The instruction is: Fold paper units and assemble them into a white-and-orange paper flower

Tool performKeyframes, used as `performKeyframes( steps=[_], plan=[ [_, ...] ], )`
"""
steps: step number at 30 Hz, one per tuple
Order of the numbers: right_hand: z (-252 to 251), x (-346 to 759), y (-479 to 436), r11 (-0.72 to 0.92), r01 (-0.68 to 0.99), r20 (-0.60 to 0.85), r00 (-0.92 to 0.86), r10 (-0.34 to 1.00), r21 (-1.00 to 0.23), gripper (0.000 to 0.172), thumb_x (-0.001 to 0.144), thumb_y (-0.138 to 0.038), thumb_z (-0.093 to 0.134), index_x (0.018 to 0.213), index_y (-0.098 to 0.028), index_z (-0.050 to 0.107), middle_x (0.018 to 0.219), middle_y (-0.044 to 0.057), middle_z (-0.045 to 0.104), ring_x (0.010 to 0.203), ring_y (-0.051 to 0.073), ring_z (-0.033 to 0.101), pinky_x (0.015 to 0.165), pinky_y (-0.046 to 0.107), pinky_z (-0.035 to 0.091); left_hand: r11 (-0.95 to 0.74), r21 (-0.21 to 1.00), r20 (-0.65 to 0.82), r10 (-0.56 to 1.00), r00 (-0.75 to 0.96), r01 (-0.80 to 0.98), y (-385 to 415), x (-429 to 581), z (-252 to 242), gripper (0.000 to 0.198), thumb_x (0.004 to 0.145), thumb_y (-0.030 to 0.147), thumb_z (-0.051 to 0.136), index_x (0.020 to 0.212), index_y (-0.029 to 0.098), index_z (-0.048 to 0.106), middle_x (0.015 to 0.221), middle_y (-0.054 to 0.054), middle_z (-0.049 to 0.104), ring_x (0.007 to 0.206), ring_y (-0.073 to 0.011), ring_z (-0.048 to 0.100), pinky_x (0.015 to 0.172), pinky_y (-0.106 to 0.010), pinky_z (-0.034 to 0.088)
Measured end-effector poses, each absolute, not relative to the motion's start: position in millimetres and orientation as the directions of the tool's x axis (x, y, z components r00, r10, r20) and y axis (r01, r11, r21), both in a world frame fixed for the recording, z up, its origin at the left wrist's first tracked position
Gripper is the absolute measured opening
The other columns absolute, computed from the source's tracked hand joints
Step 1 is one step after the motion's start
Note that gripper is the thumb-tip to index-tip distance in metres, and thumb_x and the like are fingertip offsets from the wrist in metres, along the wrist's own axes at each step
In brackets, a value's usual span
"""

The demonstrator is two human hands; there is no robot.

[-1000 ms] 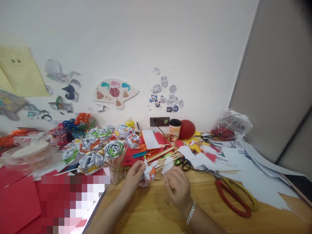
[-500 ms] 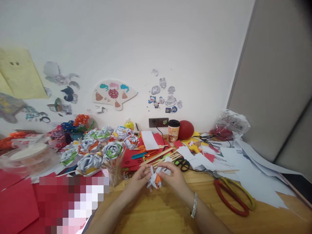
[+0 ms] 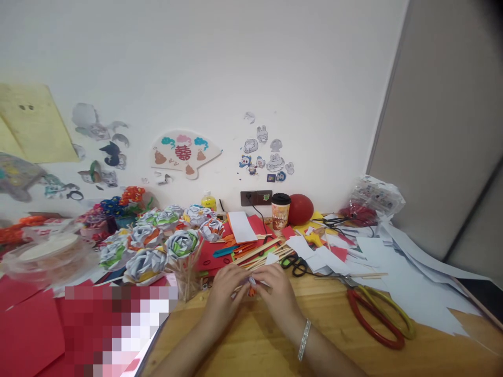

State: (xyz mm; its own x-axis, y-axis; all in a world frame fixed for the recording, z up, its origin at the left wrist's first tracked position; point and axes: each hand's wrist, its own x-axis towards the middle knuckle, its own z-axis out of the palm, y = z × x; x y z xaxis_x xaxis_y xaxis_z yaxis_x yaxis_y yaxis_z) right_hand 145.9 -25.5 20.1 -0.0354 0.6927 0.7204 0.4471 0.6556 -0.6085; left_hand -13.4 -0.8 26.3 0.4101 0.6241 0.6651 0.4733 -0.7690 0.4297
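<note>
Between my two hands, over the wooden table (image 3: 275,335), is a small folded paper flower (image 3: 252,281) in white and orange. My left hand (image 3: 223,293) closes on its left side, and my right hand (image 3: 275,293), with a sparkling bracelet at the wrist, pinches it from the right. Fingers cover most of the flower. Just behind the hands lie wooden sticks (image 3: 261,254) and small black-handled scissors (image 3: 297,265). To the left, finished paper flowers (image 3: 183,243) in white, green and orange stand on sticks in a clear cup (image 3: 186,280).
Large scissors (image 3: 373,319) with red and yellow handles lie at right, near white paper sheets (image 3: 408,283). A lidded paper cup (image 3: 280,212) and a red balloon (image 3: 301,209) stand by the wall. Red paper (image 3: 31,335) covers the left side; a clear round container (image 3: 49,256) sits behind it.
My fingers have closed further over the paper flower, hiding much of its white petals. Both hands have rolled inward around it, staying at about the same place over the table.
</note>
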Motion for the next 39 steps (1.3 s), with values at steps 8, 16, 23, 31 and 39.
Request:
performKeyframes(
  steps=[8,16,23,31,39],
  plan=[
    [26,147,-32,0.646,0.55,0.755,-0.043,0.655,-0.529,0.02,0.076,-0.008,0.06,0.089,-0.022,0.065,0.088,0.004,0.063,0.085,0.019,0.052,0.074,0.034,0.044,-0.786,0.394,0.729,0.583,0.359,0.477,-8,-9,24,0.019,0.081,0.017,0.053,0.098,0.021,0.06,0.09,-0.007,0.065,0.087,-0.0198,0.058,0.079,-0.032,0.045],
    [21,147,-28,0.655,0.545,0.78,-0.001,0.626,-0.524,0.015,0.076,-0.01,0.061,0.084,-0.021,0.066,0.086,0.004,0.064,0.084,0.019,0.053,0.074,0.035,0.044,-0.821,0.292,0.768,0.507,0.391,0.491,-10,-5,25,0.019,0.08,0.014,0.053,0.098,0.02,0.057,0.093,-0.009,0.064,0.092,-0.0211,0.055,0.082,-0.036,0.043],
    [23,148,-31,0.644,0.572,0.784,-0.003,0.621,-0.509,0.012,0.075,-0.01,0.062,0.081,-0.021,0.064,0.086,0.003,0.063,0.086,0.019,0.052,0.075,0.035,0.043,-0.806,0.216,0.798,0.47,0.376,0.551,-14,-6,24,0.017,0.079,0.016,0.054,0.094,0.022,0.058,0.094,-0.008,0.062,0.096,-0.0228,0.051,0.086,-0.04,0.039],
    [36,153,-30,0.701,0.493,0.741,-0.155,0.653,-0.515,0.011,0.069,-0.012,0.068,0.066,-0.02,0.061,0.071,-0.001,0.063,0.076,0.017,0.052,0.069,0.03,0.041,-0.711,0.589,0.547,0.7,0.459,0.383,-13,-13,45,0.013,0.08,0.027,0.053,0.07,0.02,0.056,0.076,-0.004,0.059,0.077,-0.0186,0.053,0.072,-0.029,0.043],
    [35,154,-30,0.71,0.421,0.711,-0.191,0.677,-0.564,0.013,0.074,-0.023,0.065,0.063,-0.02,0.06,0.065,-0.001,0.062,0.07,0.015,0.053,0.067,0.028,0.04,-0.581,0.754,0.369,0.76,0.535,0.305,-20,-15,59,0.012,0.079,0.03,0.053,0.075,0.02,0.057,0.081,-0.003,0.059,0.081,-0.0181,0.053,0.077,-0.025,0.042]
  ],
)
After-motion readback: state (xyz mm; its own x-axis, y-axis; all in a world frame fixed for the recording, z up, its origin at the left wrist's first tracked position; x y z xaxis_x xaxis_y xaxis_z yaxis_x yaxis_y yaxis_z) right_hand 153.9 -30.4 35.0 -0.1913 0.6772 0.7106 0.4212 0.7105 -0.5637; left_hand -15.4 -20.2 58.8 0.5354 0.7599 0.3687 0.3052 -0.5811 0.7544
